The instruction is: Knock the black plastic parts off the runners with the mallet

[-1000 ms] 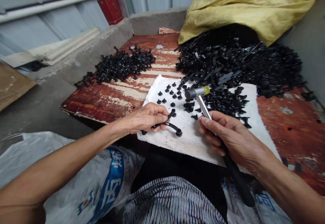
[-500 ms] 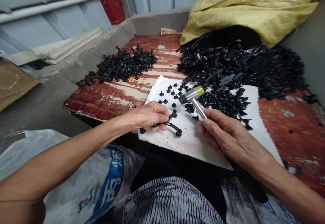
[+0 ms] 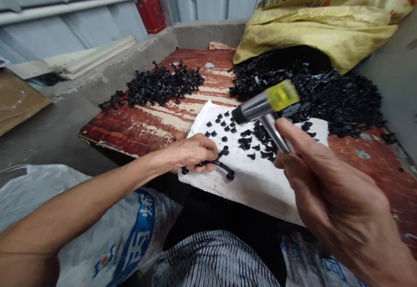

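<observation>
My left hand [image 3: 192, 152] rests at the near edge of a white padded sheet [image 3: 260, 191] and is shut on a black plastic runner [image 3: 216, 164] with round knobs. My right hand [image 3: 332, 187] is raised above the sheet's right side, gripping a small steel-handled mallet [image 3: 265, 107] with a yellow face. Its grip is hidden in my fingers. Several small black plastic studs [image 3: 228, 126] lie scattered on the sheet, between my hands and below the mallet head.
A peeling red-brown wooden board [image 3: 130, 130] bears a black parts heap [image 3: 161, 85] and a larger heap [image 3: 309, 91] spilling from a yellow sack [image 3: 319, 22]. A low concrete wall [image 3: 208, 33] backs it. White woven bags [image 3: 97, 217] lie below, near my striped lap [image 3: 211, 261].
My right hand has lifted the mallet up toward the camera, and the head now looks larger. My left hand and the black runner have barely moved.
</observation>
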A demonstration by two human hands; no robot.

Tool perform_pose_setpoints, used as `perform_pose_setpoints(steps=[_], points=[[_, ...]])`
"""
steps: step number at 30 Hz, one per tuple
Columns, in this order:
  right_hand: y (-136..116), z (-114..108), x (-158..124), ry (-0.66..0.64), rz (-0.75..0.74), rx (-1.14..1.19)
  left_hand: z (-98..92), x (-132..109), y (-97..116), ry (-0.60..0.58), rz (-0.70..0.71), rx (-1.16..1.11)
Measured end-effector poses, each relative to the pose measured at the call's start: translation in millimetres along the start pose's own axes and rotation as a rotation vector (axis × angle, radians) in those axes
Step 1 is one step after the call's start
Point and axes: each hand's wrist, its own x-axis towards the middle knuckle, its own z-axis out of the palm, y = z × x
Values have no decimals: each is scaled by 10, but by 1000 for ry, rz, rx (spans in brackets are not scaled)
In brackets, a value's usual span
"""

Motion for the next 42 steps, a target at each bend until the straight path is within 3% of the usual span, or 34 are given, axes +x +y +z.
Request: perform_pose_setpoints(steps=[2, 3, 4, 6, 9, 13, 17, 21, 23, 25, 27, 29, 30, 31, 33, 35, 36, 37, 39, 42], points=[[20, 27, -30, 1, 2, -72, 8, 10, -21, 4, 12, -2], [48, 49, -49, -167, 0, -128, 13, 15, -29, 3, 18, -4], [79, 71, -68, -254, -17, -164, 19, 20, -36, -1, 22, -8], [128, 101, -97, -248, 6, -136, 31, 27, -39, -12, 19, -19], [144, 108, -112, -61, 45, -62, 37, 31, -17, -15, -3, -43], [144, 109, -128, -204, 2, -143, 33, 43, 10, -15, -22, -45], [149, 126, -167, -142, 109, -92, 90, 53, -29, -22, -7, 2], [151, 82, -112, -235, 296, 95, 18, -30, 52, 24, -9, 81], [150, 40, -63, -152, 533, 339, -234, -97, 209, 174, 7, 167], [155, 19, -29, -44, 785, 650, -644, -138, 416, 525, 93, 277], [169, 31, -14, 40, 976, 926, -1099, -119, 615, 775, 194, 328], [189, 59, -14, 97, 1091, 1077, -1423, -16, 755, 1184, 450, 430], [199, 73, -17, 115, 1124, 1113, -1491, 68, 795, 1267, 536, 438], [209, 84, -21, 130, 1143, 1136, -1483, 170, 814, 1262, 558, 477], [223, 97, -31, 150, 1153, 1155, -1266, 410, 809, 1056, 536, 601], [227, 99, -41, 166, 1146, 1168, -885, 662, 783, 855, 565, 649], [224, 98, -45, 178, 1145, 1173, -685, 778, 779, 661, 579, 701], [219, 96, -48, 196, 1144, 1178, -504, 883, 789, 539, 609, 726], [203, 88, -52, 239, 1141, 1196, -245, 1054, 853, 512, 645, 682], [187, 70, -53, 273, 1139, 1238, -129, 1225, 1024, 569, 613, 521]])
